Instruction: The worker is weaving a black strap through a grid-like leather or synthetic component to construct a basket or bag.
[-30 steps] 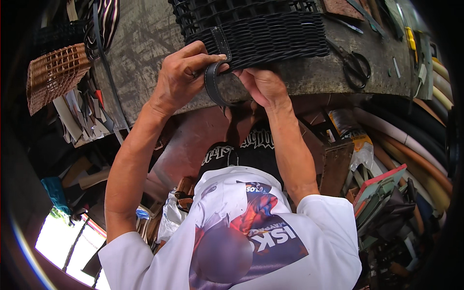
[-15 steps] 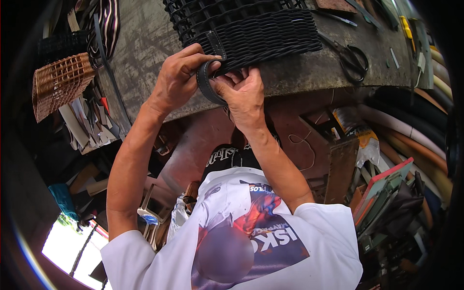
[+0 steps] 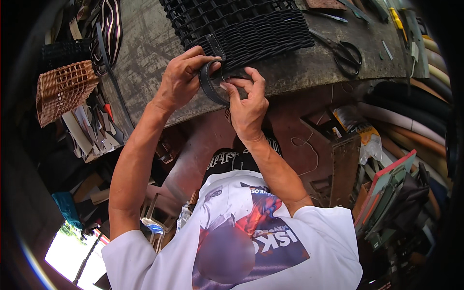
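Observation:
A black woven basket [image 3: 261,41] lies at the table's near edge. A black leather strap [image 3: 209,87] with pale stitching is fixed on its side and curls down in a loop. My left hand [image 3: 179,79] is closed on this strap, pinching it just below the basket. To the right of the loop is my right hand [image 3: 249,104], thumb and fingers drawn together. A thin, light line, thread or needle, shows by its fingertips; what they hold is too small to make out.
Black-handled scissors [image 3: 347,58] lie on the worn table [image 3: 140,53] right of the basket. A yellow-handled tool [image 3: 396,18] is farther right. A brown woven basket [image 3: 65,89] stands at the left, above leather scraps. Rolls of material [image 3: 406,113] are stacked at the right.
My right hand has drawn slightly down and away from the basket's edge, its fingers lifting off the strap. My left hand keeps its hold. The view has shifted slightly.

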Motion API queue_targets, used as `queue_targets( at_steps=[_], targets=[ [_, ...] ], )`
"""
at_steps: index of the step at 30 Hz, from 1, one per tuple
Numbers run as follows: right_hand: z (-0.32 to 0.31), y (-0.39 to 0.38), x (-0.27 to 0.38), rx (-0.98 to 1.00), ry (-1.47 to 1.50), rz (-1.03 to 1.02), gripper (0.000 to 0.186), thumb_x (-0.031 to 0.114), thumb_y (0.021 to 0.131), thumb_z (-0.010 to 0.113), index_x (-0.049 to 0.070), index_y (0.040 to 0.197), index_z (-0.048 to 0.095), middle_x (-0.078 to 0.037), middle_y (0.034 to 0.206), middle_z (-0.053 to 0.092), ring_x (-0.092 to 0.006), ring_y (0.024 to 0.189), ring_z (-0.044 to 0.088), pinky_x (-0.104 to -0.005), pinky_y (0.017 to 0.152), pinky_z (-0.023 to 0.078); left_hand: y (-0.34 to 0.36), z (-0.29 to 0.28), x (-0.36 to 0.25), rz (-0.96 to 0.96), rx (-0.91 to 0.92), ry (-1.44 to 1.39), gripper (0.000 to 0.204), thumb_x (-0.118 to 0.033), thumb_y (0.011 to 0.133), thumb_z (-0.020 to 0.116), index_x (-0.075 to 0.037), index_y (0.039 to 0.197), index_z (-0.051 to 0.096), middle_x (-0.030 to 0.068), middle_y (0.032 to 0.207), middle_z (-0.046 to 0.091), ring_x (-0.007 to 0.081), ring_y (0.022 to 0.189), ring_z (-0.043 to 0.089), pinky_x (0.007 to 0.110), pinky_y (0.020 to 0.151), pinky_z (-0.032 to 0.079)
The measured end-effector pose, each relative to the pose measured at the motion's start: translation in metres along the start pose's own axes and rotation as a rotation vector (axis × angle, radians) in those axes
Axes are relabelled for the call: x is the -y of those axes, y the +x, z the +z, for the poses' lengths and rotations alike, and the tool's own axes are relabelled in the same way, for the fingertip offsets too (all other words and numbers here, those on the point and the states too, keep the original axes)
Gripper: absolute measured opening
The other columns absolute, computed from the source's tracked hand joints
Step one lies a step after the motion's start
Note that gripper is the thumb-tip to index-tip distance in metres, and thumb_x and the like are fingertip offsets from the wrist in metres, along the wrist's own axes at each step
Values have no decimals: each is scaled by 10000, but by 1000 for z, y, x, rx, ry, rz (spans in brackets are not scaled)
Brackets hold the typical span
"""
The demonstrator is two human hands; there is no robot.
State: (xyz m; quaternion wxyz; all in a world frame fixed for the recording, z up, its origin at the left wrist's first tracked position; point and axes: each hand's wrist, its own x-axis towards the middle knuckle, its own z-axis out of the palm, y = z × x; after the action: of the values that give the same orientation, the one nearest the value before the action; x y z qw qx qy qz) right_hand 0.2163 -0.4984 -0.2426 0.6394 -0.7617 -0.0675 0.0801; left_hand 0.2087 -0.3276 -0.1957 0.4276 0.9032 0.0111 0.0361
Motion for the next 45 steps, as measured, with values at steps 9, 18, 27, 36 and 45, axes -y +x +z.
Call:
queue_targets(
  at_steps=[9, 18, 27, 36, 45],
  targets=[
    [-15, -1, -5, -63, -257, -458, 214, -6, 802, 758, 71, 1000, 731, -92, 1018, 598, -274, 1024, 593, -406, 910, 478, 1, 1, 1, 48, -19, 44, 198, -140, 906, 713, 10, 1036, 724, 70, 737, 499, 194, 627, 502, 342, 587, 415],
    [-111, -33, 32, -125, -420, -549, 325, -17, 755, 810, 107, 1053, 770, -33, 937, 519, -234, 921, 526, -338, 762, 450, -1, 0, 2, 15, 7, 29, 177, -109, 923, 692, 18, 1044, 710, 54, 754, 484, 168, 653, 482, 321, 613, 400],
    [-143, 7, 36, -251, 137, -264, 280, -34, 966, 590, -53, 1243, 624, -166, 1035, 714, -243, 967, 711, -348, 904, 593, -1, 1, 5, 57, -8, 68, 198, -153, 916, 707, -8, 1049, 726, 51, 761, 491, 165, 658, 489, 314, 607, 407],
    [-128, 45, 57, 258, 298, -120, 432, -13, 971, 596, -23, 1354, 395, -170, 983, 720, -182, 885, 710, -268, 817, 564, 0, 3, 3, 81, -56, 79, 294, -104, 843, 768, -101, 1134, 733, 61, 783, 533, 186, 648, 527, 321, 578, 445],
    [-79, 77, 50, 566, -271, -527, 259, -50, 744, 759, 13, 989, 702, -111, 854, 698, -286, 835, 689, -358, 713, 559, -1, 3, 5, 135, -106, 67, 361, -42, 786, 793, -62, 1139, 719, 69, 775, 555, 197, 667, 543, 319, 584, 452]
  ],
)
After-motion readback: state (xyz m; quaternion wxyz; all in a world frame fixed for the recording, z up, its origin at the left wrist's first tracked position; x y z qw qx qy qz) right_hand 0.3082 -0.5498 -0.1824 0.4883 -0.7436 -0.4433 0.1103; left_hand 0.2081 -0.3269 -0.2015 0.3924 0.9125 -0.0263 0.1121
